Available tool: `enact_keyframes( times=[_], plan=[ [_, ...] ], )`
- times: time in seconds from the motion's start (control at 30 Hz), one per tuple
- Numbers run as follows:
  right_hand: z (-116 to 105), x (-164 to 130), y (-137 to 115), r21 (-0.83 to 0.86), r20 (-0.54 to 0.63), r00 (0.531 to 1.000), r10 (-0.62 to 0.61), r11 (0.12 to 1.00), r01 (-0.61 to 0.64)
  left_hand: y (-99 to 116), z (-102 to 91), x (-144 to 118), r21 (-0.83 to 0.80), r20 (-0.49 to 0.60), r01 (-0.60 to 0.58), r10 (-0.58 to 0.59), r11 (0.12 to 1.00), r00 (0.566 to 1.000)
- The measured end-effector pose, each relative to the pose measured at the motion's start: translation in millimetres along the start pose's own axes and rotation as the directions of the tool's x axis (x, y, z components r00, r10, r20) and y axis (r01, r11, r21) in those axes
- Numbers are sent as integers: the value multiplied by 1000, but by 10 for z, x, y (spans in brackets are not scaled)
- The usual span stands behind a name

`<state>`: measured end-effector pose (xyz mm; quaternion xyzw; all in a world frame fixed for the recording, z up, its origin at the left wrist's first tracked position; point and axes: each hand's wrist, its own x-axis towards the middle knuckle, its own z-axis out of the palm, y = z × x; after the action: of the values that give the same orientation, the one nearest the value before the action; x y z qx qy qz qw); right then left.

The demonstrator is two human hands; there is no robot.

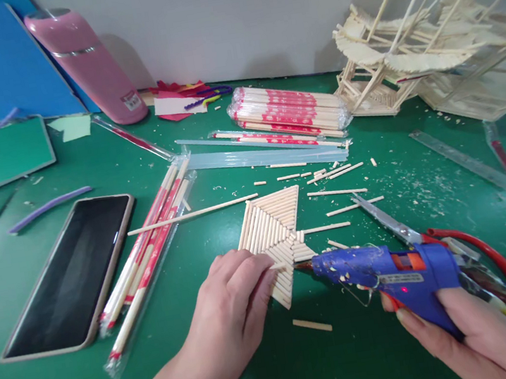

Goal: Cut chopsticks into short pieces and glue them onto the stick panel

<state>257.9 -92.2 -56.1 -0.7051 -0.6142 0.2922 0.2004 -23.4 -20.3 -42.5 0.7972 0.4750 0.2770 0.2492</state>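
Note:
My right hand (468, 335) grips a blue hot glue gun (390, 267) by its handle, with a finger at the orange trigger. The gun's nozzle points left and lies close to a panel of glued wooden sticks (269, 232). My left hand (237, 301) is closed at the panel's lower left side, pinching a short wooden stick (278, 266) whose end shows near the nozzle. The fingers hide part of the panel's edge. A loose short stick (311, 325) lies just below on the green table.
Red-handled scissors (403, 229) lie behind the glue gun. Several cut sticks (337, 192) are scattered beyond the panel. Wrapped chopsticks (148, 257) and a phone (67, 276) lie left. At the back stand a pink bottle (90, 68) and a stick-built model (405, 56), with a chopstick bundle (288, 107) between.

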Motion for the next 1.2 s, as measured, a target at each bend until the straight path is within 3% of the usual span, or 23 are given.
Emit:
enact_keyframes(
  times=[0.2, 0.37, 0.47, 0.7, 0.93, 1.0, 1.13, 1.2],
  plan=[
    [13, -17, 14, -48, -6, 999, 34, 998, -34, 10, -11, 5, 0, 3, 2, -2, 1000, 1000],
    [9, -27, -45, 117, 26, 990, 140, 983, -142, -3, 0, -6, 6, -2, 13, -13, 1000, 1000],
    [3, 2, -126, 192, -24, 985, 172, 967, -164, -12, 7, -18, 3, -6, 14, -14, 1000, 1000],
    [23, -10, -174, 212, -28, 962, 272, 942, -261, -6, 8, -14, 21, -7, 7, -7, 1000, 1000],
    [64, -82, 62, 159, -40, 981, 191, 970, -182, -10, 13, -9, 14, -9, 19, -19, 1000, 1000],
    [56, -71, 55, 151, -89, 984, 155, 978, -141, -13, 15, -8, 14, -15, 11, -11, 1000, 1000],
    [26, -29, -20, 102, -72, 993, 94, 991, -86, -21, 20, -15, 14, -7, 9, -9, 1000, 1000],
    [39, -20, -39, 82, -139, 988, 68, 995, -57, -20, 18, -18, 16, -3, 10, -10, 1000, 1000]
  ],
)
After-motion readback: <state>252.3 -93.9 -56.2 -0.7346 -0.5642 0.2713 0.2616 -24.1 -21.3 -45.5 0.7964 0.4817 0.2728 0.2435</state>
